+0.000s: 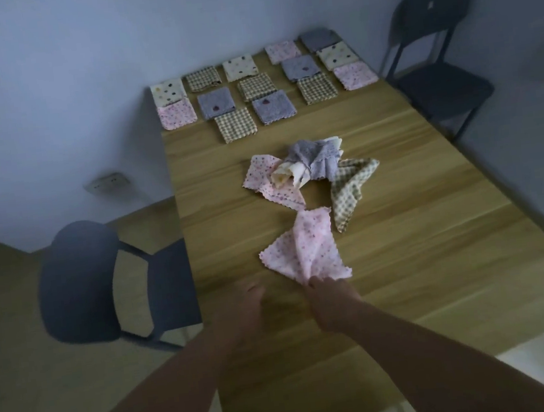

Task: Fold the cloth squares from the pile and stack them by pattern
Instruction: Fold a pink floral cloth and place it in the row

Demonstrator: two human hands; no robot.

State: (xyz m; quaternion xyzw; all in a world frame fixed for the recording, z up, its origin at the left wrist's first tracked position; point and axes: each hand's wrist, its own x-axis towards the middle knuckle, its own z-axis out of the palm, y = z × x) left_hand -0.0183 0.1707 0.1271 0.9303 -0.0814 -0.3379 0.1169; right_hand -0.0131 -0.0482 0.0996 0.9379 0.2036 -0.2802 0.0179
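Observation:
A pink flowered cloth square lies crumpled on the wooden table, and my right hand pinches its near corner. My left hand hovers just left of it, fingers relaxed, holding nothing. Beyond lies the loose pile: another pink cloth, a grey one, a cream one and a brown checked cloth. At the far end, several folded squares sit in rows, mixed pink, grey, cream dotted and checked.
A dark chair stands at the table's left side, and a second dark chair at the far right. A wall socket is low on the left wall. The wall runs behind the table's far edge.

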